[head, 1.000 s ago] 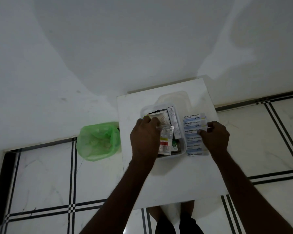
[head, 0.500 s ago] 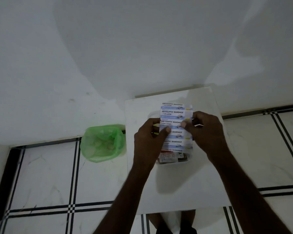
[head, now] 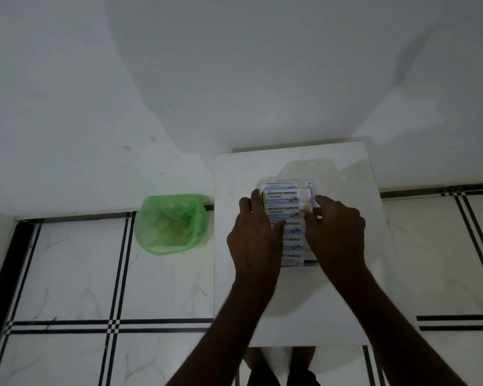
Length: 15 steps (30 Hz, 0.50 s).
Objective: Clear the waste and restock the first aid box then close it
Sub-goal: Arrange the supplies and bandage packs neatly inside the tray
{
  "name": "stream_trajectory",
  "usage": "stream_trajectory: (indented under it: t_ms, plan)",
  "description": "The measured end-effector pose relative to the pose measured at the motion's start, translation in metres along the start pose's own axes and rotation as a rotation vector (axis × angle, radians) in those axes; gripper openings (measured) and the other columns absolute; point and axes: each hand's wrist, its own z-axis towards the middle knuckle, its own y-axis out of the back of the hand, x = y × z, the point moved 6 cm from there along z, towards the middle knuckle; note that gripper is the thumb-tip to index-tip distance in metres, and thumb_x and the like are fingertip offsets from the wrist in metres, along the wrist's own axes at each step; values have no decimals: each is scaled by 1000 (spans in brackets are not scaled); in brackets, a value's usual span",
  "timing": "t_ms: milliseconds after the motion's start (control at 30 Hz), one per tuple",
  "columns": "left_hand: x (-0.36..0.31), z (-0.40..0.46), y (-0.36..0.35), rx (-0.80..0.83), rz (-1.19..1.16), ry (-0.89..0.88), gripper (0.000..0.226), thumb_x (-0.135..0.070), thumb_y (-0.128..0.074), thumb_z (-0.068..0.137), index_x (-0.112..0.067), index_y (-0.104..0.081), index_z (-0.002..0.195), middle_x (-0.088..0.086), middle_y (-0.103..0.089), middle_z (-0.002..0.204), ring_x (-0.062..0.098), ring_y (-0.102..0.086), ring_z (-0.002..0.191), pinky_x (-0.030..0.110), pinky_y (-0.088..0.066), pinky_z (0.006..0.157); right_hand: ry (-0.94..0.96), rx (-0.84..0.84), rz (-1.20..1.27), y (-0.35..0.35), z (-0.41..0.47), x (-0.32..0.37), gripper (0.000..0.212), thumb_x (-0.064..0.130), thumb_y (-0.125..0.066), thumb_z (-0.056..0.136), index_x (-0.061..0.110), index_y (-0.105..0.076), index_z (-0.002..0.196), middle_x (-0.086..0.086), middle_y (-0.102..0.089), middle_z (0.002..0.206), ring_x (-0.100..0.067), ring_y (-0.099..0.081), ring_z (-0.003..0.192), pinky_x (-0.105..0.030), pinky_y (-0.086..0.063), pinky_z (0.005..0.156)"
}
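Both hands [head: 296,240] gripping bandage strip [head: 283,208], now lowered onto first aid box [head: 311,263]

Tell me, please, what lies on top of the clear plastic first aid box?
A strip of antiseptic bandage packets covers it, with both hands pressing; the box's contents are hidden.

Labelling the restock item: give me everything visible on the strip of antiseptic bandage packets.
The strip of antiseptic bandage packets is a flat run of joined white and pale blue paper-like sachets, each printed ANTISEPTIC BANDAGE in dark letters. It lies lengthwise over the clear plastic first aid box on the white square table, covering most of what is inside. The left hand presses its left edge; the right hand rests on its right side. Its lower packets are partly hidden by both hands.
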Motion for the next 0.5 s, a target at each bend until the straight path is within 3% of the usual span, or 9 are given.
stream_trajectory:
  t_ms: [100,167,267,333,400,500]
  plan:
    - [7,0,5,-22,-25,-83,60,-41,-61,90,-21,-41,143,4,-50,127,21,-57,107,29,-46,68,26,-93,-5,9,-8,0,31,29,-65,89,8,-65,113,-11,-76,98,-28,-73,75,-32,-56,65]
    - [8,0,0,14,-11,-178,63,-50,-44,93,-20,-39,149,11,-45,142,27,-53,116,37,-50,82,76,-100,-69,5,-10,-2,40,29,-69,85,8,-62,119,-12,-73,107,-30,-70,88,-39,-56,75]
    - [13,-5,-12,103,18,-239,69,-54,-35,92,-17,-40,150,20,-39,152,37,-51,124,51,-48,99,215,118,-178,-26,-11,-6,61,32,-69,84,5,-50,136,-21,-57,136,-39,-54,123,-51,-43,100]
    - [21,-5,-12,86,-65,-203,60,-49,-44,96,-22,-40,150,15,-42,151,31,-51,127,47,-48,102,237,160,-129,-32,-13,-12,63,37,-57,87,4,-44,140,-21,-51,141,-40,-48,129,-54,-41,104]
    - [36,-3,-8,24,-166,-108,55,-40,-52,97,-25,-41,149,7,-51,145,22,-57,121,39,-53,96,190,63,-1,-19,-12,-18,55,31,-55,90,5,-47,137,-19,-57,136,-35,-52,125,-49,-44,103]
    - [50,2,-11,97,-312,80,51,-29,-67,90,-21,-53,138,2,-71,119,12,-71,88,36,-60,82,105,-103,75,1,-11,-31,40,15,-61,90,4,-56,128,-17,-64,125,-33,-59,115,-39,-46,97]
